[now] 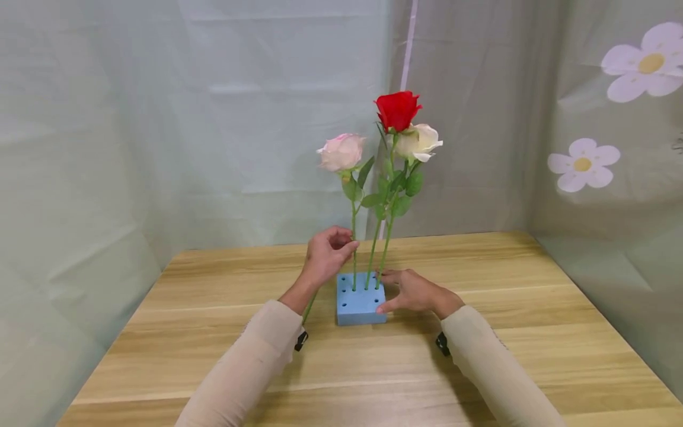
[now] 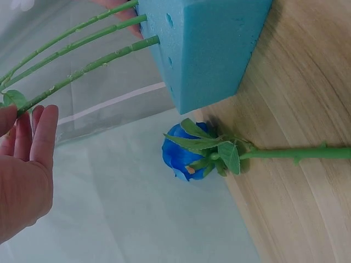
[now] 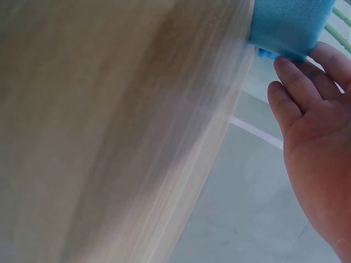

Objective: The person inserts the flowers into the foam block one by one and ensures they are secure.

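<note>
My left hand [image 1: 329, 254] pinches the green stem of a pale pink rose [image 1: 342, 152] between thumb and fingers. That stem stands upright in a hole of a light blue foam block [image 1: 360, 318]. Behind it, a red rose [image 1: 397, 111] and a cream rose [image 1: 418, 142] also rise from holes in the block. At the block's right side, my right hand [image 1: 418, 292] holds it, thumb at the front corner and fingers toward the back. The left wrist view shows a blue rose [image 2: 184, 150] lying on the table beside the block; in the head view my left arm mostly hides it.
Several unfilled holes show in the block's top. The wooden table [image 1: 496, 356] carries everything. Pale curtains [image 1: 256, 118] hang behind and at the sides, the right one [image 1: 613, 231] printed with white flowers. A small black device [image 1: 443, 343] sits under my right wrist.
</note>
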`<state>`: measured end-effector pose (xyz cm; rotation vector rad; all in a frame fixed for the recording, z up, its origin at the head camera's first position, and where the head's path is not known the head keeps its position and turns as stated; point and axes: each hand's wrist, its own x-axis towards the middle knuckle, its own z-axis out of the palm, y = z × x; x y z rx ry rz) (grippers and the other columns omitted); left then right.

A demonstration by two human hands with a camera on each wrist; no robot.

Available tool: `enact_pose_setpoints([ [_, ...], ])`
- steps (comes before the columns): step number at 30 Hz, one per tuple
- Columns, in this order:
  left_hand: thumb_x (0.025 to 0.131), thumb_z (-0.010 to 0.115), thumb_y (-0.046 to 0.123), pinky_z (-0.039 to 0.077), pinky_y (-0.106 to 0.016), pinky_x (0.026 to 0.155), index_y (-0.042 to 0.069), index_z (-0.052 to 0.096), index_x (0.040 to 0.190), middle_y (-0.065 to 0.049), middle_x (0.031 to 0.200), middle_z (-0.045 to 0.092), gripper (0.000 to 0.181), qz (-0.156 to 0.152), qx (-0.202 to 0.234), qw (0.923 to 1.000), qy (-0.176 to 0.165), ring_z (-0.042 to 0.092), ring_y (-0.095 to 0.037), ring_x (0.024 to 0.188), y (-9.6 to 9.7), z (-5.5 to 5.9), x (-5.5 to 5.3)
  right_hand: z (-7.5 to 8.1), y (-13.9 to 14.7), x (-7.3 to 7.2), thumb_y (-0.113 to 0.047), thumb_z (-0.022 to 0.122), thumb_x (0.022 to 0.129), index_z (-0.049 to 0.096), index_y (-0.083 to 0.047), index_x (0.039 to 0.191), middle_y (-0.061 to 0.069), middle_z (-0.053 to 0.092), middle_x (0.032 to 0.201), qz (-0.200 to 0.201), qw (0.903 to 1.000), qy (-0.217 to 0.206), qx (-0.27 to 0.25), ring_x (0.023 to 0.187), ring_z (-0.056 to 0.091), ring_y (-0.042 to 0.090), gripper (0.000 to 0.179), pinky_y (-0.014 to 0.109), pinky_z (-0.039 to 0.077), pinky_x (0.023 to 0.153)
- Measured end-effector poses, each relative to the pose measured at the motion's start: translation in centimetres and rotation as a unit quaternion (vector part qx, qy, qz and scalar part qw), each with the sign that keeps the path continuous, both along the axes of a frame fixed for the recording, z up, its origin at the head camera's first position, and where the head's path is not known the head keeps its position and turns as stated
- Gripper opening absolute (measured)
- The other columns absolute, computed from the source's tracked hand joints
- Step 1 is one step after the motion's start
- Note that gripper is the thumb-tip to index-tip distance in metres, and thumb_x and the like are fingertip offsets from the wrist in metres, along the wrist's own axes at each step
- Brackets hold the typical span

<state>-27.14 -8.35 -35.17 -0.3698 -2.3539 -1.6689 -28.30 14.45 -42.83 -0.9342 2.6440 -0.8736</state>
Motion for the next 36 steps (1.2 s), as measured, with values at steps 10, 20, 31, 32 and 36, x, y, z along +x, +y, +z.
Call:
enact_pose_setpoints([
  [10, 0.087, 0.078, 0.008, 0.060, -0.032, 0.076, -0.002, 0.070, 0.110, -0.014, 0.096, 0.073, 0.026, -0.014, -0.011, 0.9998, -0.007, 0.070, -0.027, 0.089, -0.8, -0.6, -0.8, -0.3, 0.0, -0.7, -0.051, 0.083, 0.077, 0.054, -0.002, 0.142, 0.020, 0.043, 0.150, -0.009, 0.9999, 0.001, 0.004, 0.141, 0.038, 0.035, 0.086, 0.049, 0.036, 0.114],
  [20, 0.086, 0.080, 0.012, 0.060, -0.034, 0.079, 0.000, 0.069, 0.112, -0.012, 0.100, 0.072, 0.030, -0.022, -0.030, 0.9987, -0.034, 0.070, -0.026, 0.092, -2.9, -1.3, -0.3, -0.1, 0.1, -0.7, -0.051, 0.083, 0.077, 0.051, -0.002, 0.144, 0.019, 0.039, 0.153, -0.013, 0.9999, -0.011, 0.004, 0.142, 0.035, 0.036, 0.089, 0.050, 0.033, 0.115],
  [31, 0.089, 0.077, 0.011, 0.060, -0.036, 0.081, -0.004, 0.067, 0.117, -0.017, 0.105, 0.071, 0.033, -0.029, -0.050, 0.9968, -0.054, 0.069, -0.030, 0.095, -5.6, -2.1, 0.3, -0.1, 0.1, -0.5, -0.051, 0.083, 0.077, 0.052, -0.002, 0.143, 0.020, 0.038, 0.154, -0.020, 0.9996, -0.017, 0.008, 0.143, 0.034, 0.036, 0.088, 0.050, 0.033, 0.115],
  [32, 0.090, 0.076, 0.011, 0.059, -0.036, 0.082, -0.004, 0.066, 0.118, -0.017, 0.106, 0.071, 0.033, -0.029, -0.053, 0.9967, -0.055, 0.069, -0.030, 0.096, -5.9, -2.2, 0.4, 0.0, 0.1, -0.5, -0.051, 0.083, 0.077, 0.052, -0.002, 0.143, 0.020, 0.038, 0.154, -0.020, 0.9996, -0.018, 0.008, 0.143, 0.034, 0.037, 0.089, 0.050, 0.033, 0.115],
  [36, 0.089, 0.076, 0.009, 0.059, -0.037, 0.083, -0.005, 0.066, 0.118, -0.019, 0.107, 0.071, 0.034, -0.028, -0.053, 0.9967, -0.055, 0.069, -0.032, 0.097, -6.7, -2.8, 0.6, 0.1, 0.1, -0.5, -0.052, 0.083, 0.076, 0.052, -0.002, 0.143, 0.021, 0.038, 0.154, -0.019, 0.9996, -0.018, 0.006, 0.142, 0.034, 0.038, 0.089, 0.051, 0.032, 0.115],
])
